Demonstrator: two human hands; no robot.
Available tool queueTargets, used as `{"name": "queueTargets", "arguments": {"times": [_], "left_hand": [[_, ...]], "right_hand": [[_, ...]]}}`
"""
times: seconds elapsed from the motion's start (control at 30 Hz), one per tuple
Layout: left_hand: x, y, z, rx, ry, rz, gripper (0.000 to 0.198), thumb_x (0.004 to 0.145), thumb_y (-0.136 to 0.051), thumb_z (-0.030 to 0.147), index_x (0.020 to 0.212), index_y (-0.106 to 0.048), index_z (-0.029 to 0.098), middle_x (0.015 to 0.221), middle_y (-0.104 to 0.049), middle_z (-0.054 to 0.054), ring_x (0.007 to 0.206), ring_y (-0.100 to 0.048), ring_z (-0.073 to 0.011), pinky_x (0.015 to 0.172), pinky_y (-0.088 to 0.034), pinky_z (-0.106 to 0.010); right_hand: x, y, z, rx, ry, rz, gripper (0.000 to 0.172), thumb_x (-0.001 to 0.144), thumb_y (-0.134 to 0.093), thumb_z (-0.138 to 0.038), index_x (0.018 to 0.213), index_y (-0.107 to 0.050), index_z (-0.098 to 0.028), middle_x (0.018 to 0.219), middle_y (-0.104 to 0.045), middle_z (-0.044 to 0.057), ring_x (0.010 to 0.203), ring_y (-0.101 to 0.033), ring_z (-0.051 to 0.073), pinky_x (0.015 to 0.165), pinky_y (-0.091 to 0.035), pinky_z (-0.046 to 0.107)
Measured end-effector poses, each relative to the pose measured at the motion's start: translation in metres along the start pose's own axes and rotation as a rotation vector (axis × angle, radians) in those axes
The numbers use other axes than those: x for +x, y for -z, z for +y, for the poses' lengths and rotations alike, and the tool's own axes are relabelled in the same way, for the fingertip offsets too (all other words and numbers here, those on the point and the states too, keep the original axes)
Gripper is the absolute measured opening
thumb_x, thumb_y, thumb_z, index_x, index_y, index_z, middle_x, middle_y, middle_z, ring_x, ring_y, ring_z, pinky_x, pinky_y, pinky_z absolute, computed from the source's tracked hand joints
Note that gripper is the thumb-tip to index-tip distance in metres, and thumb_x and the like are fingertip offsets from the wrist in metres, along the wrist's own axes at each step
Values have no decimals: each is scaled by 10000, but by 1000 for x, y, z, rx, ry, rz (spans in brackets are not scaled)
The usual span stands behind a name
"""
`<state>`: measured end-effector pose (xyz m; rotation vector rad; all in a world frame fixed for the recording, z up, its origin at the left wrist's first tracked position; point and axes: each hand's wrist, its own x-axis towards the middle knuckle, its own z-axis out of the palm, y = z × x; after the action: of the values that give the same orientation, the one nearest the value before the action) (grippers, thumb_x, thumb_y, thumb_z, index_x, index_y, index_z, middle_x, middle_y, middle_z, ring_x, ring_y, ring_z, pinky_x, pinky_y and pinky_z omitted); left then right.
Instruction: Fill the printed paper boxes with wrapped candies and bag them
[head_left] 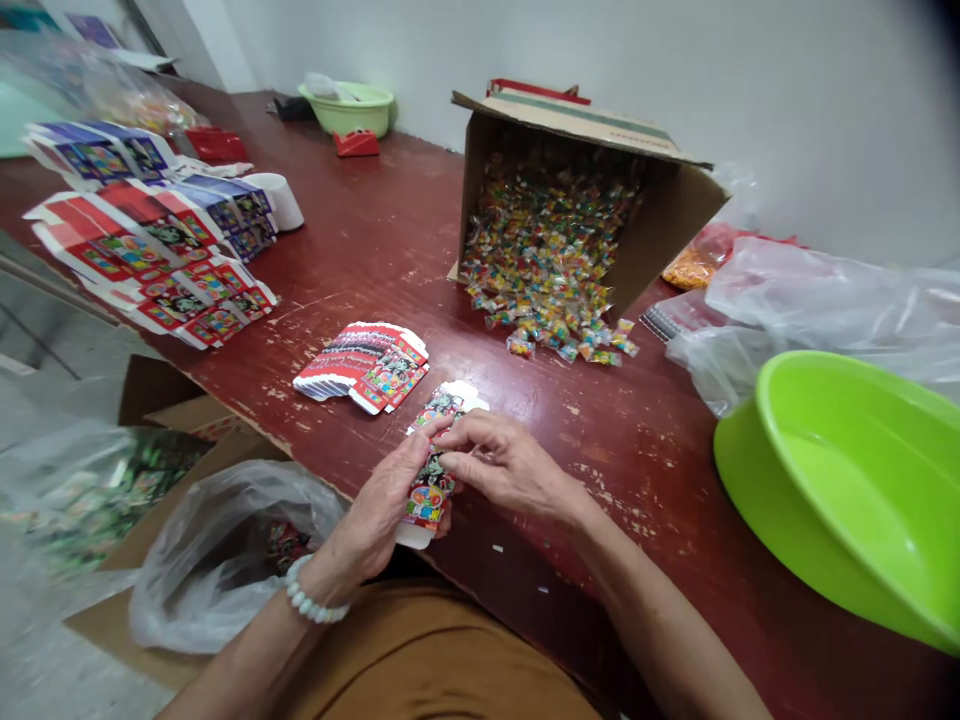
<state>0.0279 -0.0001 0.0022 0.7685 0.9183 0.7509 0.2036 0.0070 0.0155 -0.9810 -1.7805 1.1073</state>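
Both my hands hold one small printed carton, red and white with bright pictures, at the near edge of the dark red table. My left hand, with a pale bead bracelet on its wrist, grips the carton's lower part from the left. My right hand pinches its upper part with the fingertips. Just beyond lies a fanned stack of flat cartons. A cardboard box lies tipped on its side, spilling several small wrapped sweets onto the table.
Rows of flat cartons cover the table's left side, beside a white cup. A green basin sits at my right, clear plastic bags behind it. Another green bowl stands far back. A bag-lined box sits on the floor left.
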Motion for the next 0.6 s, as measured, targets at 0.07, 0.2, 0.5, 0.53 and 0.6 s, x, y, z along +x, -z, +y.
{"name": "queueTargets", "arguments": {"times": [0.07,0.2,0.5,0.53,0.6], "left_hand": [[-1,-2,-1,-15,16,12,617,884,-622,579,1403,-460,285,760,-680,-3,470,-608,-143,443,-496,-243],[-17,0,-6,-133,44,21,510,842,-742,431,1272,-512,282,893,-716,-27,684,-703,-181,632,-555,-274],[-65,77,-37,-60,264,-79,304,817,-764,383,1012,-651,180,968,-730,-88,851,-673,-211,808,-525,-323],[-67,91,-34,36,242,-103,300,794,-780,390,964,-651,180,908,-724,-69,805,-661,-200,769,-522,-307],[-69,117,-26,265,236,-161,323,717,-834,379,900,-648,190,816,-705,-22,716,-626,-163,652,-483,-236]], "right_hand": [[3,5,3,-160,83,-30,136,932,-610,-249,969,-728,-192,975,-677,62,879,-632,162,834,-500,311],[33,39,32,-423,-33,28,192,965,-577,-293,1046,-726,-202,1010,-706,64,919,-657,168,839,-511,283],[70,103,103,-914,-476,303,222,897,-592,-200,1073,-716,-149,1162,-668,206,1143,-556,354,954,-426,464],[68,104,104,-908,-494,285,181,878,-623,-225,1012,-723,-154,1098,-682,194,1092,-578,347,927,-436,449],[62,104,105,-882,-510,252,131,844,-670,-272,902,-710,-161,994,-689,163,1012,-602,323,884,-446,415]]}}
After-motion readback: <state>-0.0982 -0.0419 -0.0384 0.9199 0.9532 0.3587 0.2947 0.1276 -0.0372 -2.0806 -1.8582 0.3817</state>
